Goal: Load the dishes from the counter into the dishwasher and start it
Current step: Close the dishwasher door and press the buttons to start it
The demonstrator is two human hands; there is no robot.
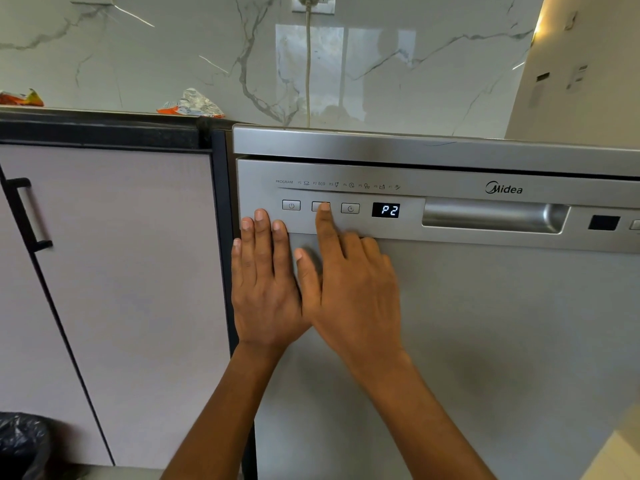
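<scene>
- Brushed silver steel covers the dishwasher, which stands with its door closed just right of a pale cabinet door; a dark upright strip separates the two.
- The control panel runs along the door's top edge, under a narrow dark gap and the machine's top lip.
- The left hand lies flat on the door's left margin, fingers straight and pressed together, with the fingertips reaching the panel's lower left corner.
- The right hand sits just beside it, thumb touching the left hand. Its index finger is stretched out with the tip on the middle button, and the other fingers are loosely bent.
- The power button lies left of that fingertip and the timer button right of it, both uncovered.
- The display reads P2; further right is the recessed door handle.
- The door face right of and below the hands is bare.
- A black counter edge carries two crumpled wrappers.
- A black bin bag sits at the lower left corner.
</scene>
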